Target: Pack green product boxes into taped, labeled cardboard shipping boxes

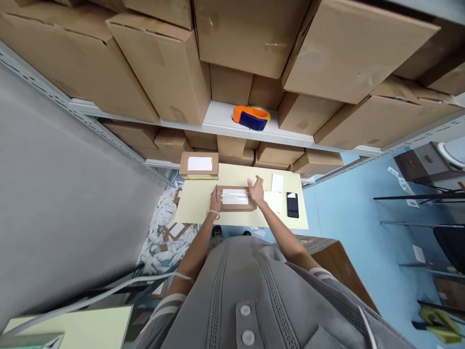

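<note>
A small brown cardboard box (238, 207) lies on the pale yellow table in front of me. On its top is a white label (235, 196) under shiny clear tape. My left hand (215, 198) is closed around the box's left end, with a light band at the wrist. At the opposite end, my right hand (257, 191) rests on the top right edge, its thumb and fingers apart. White papers (277, 183) lie just beyond that hand, and a black phone (292, 205) is farther right.
Another labelled box (199, 165) stands at the table's back left corner. Shelves (221, 118) full of cartons rise behind, holding an orange and blue tape dispenser-like object (251, 118). Paper scraps (163, 218) cover the floor at left. A large carton (337, 261) stands at right.
</note>
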Available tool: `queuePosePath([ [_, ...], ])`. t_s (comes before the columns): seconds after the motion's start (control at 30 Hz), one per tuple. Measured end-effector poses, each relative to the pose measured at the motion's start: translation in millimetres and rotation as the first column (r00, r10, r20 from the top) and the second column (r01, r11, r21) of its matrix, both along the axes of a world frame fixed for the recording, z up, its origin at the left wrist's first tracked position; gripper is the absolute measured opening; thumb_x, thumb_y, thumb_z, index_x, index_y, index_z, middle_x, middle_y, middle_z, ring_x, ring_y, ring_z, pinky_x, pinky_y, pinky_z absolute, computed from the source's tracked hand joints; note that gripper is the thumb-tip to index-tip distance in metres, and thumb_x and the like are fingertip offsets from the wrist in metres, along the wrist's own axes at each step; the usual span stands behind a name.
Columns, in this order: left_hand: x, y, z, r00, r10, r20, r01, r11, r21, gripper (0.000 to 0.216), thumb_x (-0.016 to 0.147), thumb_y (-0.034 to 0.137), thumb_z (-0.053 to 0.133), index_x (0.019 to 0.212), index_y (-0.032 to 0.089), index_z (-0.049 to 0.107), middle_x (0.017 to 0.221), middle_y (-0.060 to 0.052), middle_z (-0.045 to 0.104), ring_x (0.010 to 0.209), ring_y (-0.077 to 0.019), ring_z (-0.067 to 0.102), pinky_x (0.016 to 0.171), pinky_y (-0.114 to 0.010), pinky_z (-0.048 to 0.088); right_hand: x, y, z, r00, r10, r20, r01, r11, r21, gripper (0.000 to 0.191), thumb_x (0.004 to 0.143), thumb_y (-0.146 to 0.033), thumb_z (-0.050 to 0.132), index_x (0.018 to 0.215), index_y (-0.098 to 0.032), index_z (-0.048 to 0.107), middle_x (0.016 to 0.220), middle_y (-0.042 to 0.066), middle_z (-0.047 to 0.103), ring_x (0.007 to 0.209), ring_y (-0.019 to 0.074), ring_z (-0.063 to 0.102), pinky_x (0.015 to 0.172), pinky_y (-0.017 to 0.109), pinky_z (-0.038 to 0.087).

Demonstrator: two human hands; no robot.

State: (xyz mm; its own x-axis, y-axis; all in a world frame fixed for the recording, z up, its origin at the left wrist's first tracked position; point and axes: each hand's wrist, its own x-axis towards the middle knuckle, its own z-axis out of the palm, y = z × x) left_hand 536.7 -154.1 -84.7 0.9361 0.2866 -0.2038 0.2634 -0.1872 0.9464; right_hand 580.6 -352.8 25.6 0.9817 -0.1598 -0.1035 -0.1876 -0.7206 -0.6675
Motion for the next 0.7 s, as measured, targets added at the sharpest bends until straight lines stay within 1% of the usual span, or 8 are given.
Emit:
queuePosePath([
  [0.07, -1.6, 0.1, 1.2, 1.0, -0.006, -0.006, 0.006, 1.0, 0.005, 0.056, 0.098, 0.036, 0.036, 0.15, 0.015, 0.036, 0.143, -0.015, 0.047, 0.14, -0.022, 0.038, 0.121, -0.036, 0.023, -29.0, 4.0, -28.7, 0.987, -0.042, -0.154, 0.045, 0.999, 0.016, 0.062, 0.097, -0.051, 0.033, 0.145, -0.013, 0.03, 0.147, 0.02, 0.039, 0.131, 0.0289, 0.047, 0.106, 0.038, 0.04],
  [0.1, -2.3, 0.2, 1.7, 1.0, -0.014, -0.011, 0.014, 1.0, 0.01, 0.057, 0.098, 0.036, 0.035, 0.15, 0.014, 0.035, 0.144, -0.015, 0.046, 0.141, -0.022, 0.037, 0.121, -0.035, 0.022, -38.1, 5.1, -38.0, 0.981, -0.05, -0.19, 0.053, 0.998, 0.014, 0.063, 0.096, -0.051, 0.033, 0.147, -0.013, 0.028, 0.147, 0.02, 0.039, 0.133, 0.0289, 0.046, 0.106, 0.038, 0.04],
  [0.17, -3.7, 0.4, 2.3, 0.999, -0.034, -0.016, 0.034, 0.999, 0.025, 0.057, 0.099, 0.034, 0.032, 0.151, 0.011, 0.032, 0.147, -0.017, 0.043, 0.141, -0.0217, 0.036, 0.121, -0.034, 0.022, -46.8, 4.5, -48.3, 0.977, -0.042, -0.208, 0.045, 0.999, 0.01, 0.065, 0.096, -0.051, 0.035, 0.149, -0.014, 0.024, 0.148, 0.018, 0.04, 0.134, 0.0291, 0.045, 0.106, 0.038, 0.04],
  [0.3, -5.7, 0.8, 1.3, 0.998, -0.06, -0.017, 0.061, 0.997, 0.045, 0.058, 0.1, 0.034, 0.029, 0.152, 0.007, 0.028, 0.149, -0.018, 0.041, 0.142, -0.0207, 0.034, 0.121, -0.033, 0.02, -44.9, -5.3, -54.6, 0.978, -0.012, -0.21, 0.028, 0.997, 0.073, 0.068, 0.094, -0.052, 0.041, 0.148, -0.015, 0.025, 0.147, 0.016, 0.045, 0.131, 0.0277, 0.049, 0.104, 0.037, 0.041],
  [0.43, -7.7, 1.3, -1.6, 0.998, -0.048, -0.03, 0.049, 0.998, 0.025, 0.058, 0.1, 0.041, 0.029, 0.152, 0.013, 0.029, 0.152, -0.014, 0.039, 0.144, -0.0203, 0.031, 0.122, -0.034, 0.019, -42.4, -13.6, -63.3, 0.97, -0.026, -0.243, 0.068, 0.984, 0.166, 0.062, 0.096, -0.052, 0.039, 0.146, -0.017, 0.03, 0.139, 0.013, 0.056, 0.126, 0.0235, 0.055, 0.103, 0.032, 0.042],
  [0.57, -8.0, 2.2, -2.8, 0.997, -0.036, -0.061, 0.037, 0.999, 0.013, 0.061, 0.099, 0.048, 0.032, 0.151, 0.016, 0.032, 0.152, -0.013, 0.039, 0.145, -0.0213, 0.032, 0.122, -0.034, 0.021, -39.3, -16.2, -70.9, 0.966, -0.022, -0.256, 0.088, 0.964, 0.249, 0.059, 0.096, -0.049, 0.04, 0.145, -0.017, 0.032, 0.136, 0.012, 0.059, 0.123, 0.0202, 0.058, 0.102, 0.03, 0.042],
  [0.63, -7.4, 2.5, -2.6, 0.997, -0.033, -0.075, 0.035, 0.999, 0.014, 0.062, 0.099, 0.049, 0.032, 0.151, 0.016, 0.032, 0.153, -0.014, 0.039, 0.145, -0.022, 0.032, 0.122, -0.035, 0.021, -36.0, -17.1, -72.3, 0.964, -0.019, -0.267, 0.099, 0.952, 0.288, 0.057, 0.097, -0.049, 0.039, 0.142, -0.014, 0.037, 0.135, 0.013, 0.06, 0.122, 0.0197, 0.058, 0.102, 0.029, 0.042],
  [0.7, -6.4, 2.5, -2.3, 0.996, -0.029, -0.086, 0.03, 1.0, 0.009, 0.061, 0.099, 0.049, 0.033, 0.151, 0.017, 0.033, 0.155, -0.012, 0.038, 0.145, -0.0218, 0.031, 0.122, -0.035, 0.022, -32.3, -18.1, -72.9, 0.958, -0.005, -0.287, 0.099, 0.944, 0.315, 0.054, 0.097, -0.05, 0.035, 0.134, -0.013, 0.047, 0.13, 0.014, 0.063, 0.12, 0.0199, 0.059, 0.101, 0.029, 0.043],
])
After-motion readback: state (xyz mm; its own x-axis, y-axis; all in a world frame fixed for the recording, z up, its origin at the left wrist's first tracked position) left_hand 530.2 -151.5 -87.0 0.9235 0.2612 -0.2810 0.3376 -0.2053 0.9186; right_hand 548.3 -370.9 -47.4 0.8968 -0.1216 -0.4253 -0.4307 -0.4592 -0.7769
